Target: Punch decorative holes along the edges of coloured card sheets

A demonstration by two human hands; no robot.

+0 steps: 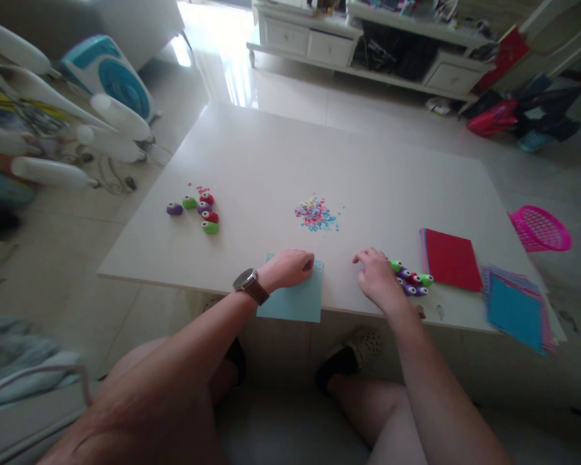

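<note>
My left hand (292,268), a watch (246,281) on its wrist, lies over the upper part of a light blue sheet of paper (290,305). Its fingers are curled closed, and whatever is inside them is hidden. The sheet's lower edge hangs past the table's front edge, and small marks run along its top. To the right, my right hand (375,274) is open over the table with fingers apart and holds nothing visible. Just beside it sits a cluster of small paper punches (414,279) in green, purple and red, partly covered by the hand.
Colourful paper bits (317,214) are heaped mid-table (368,168). More punches (210,217) stand at left near pink bits (203,190). A red-topped paper stack (452,258) and a blue-topped stack (516,313) lie at right, the latter overhanging the edge. A pink basket (542,229) stands beyond.
</note>
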